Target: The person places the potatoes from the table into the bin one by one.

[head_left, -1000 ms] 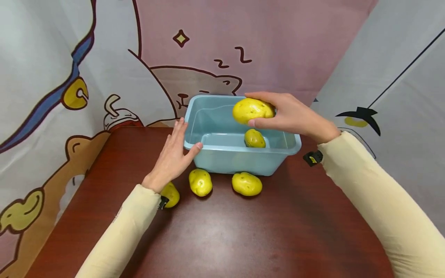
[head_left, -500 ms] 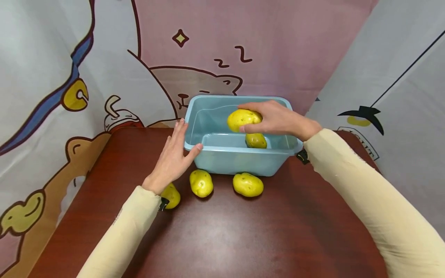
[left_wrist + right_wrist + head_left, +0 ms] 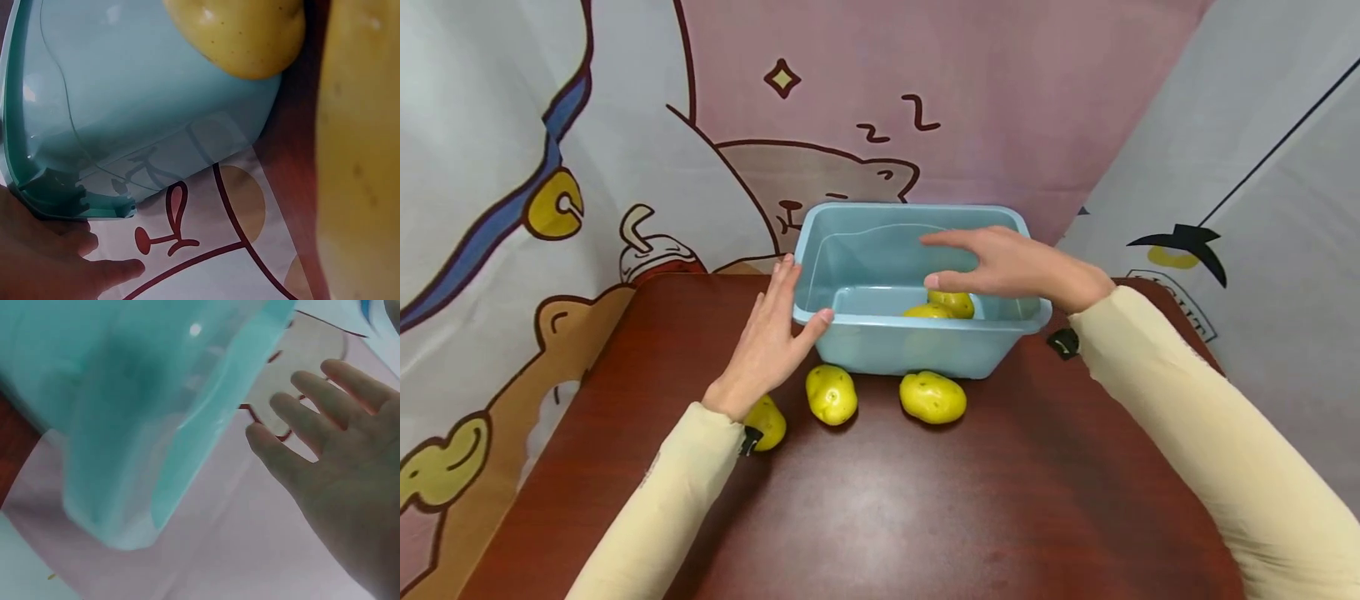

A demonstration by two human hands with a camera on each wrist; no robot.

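A light blue plastic basin [image 3: 910, 348] stands at the back of the table, against the curtain. Two yellow potatoes lie inside it: one farther back [image 3: 955, 304], and another [image 3: 927, 311] partly hidden by the front rim. My right hand [image 3: 1000, 262] is over the basin's right half, thumb and fingers spread apart, holding nothing. At the left end of the basin, my left hand [image 3: 767, 337] rests on the rim with its fingers extended. In the left wrist view, left fingers [image 3: 115, 272] show beside the rim. The right wrist view shows the right palm [image 3: 350, 462] bare.
In front of the basin lie a potato [image 3: 832, 395] at left and another potato [image 3: 933, 397] to its right. A third potato [image 3: 769, 423] is partly covered by my left wrist. The dark red table [image 3: 880, 508] meets a cartoon-printed curtain [image 3: 1000, 100] behind.
My right hand lowered a potato into the basin and let go of it; the fingers then spread and drew slightly right. The left hand stayed at the rim.
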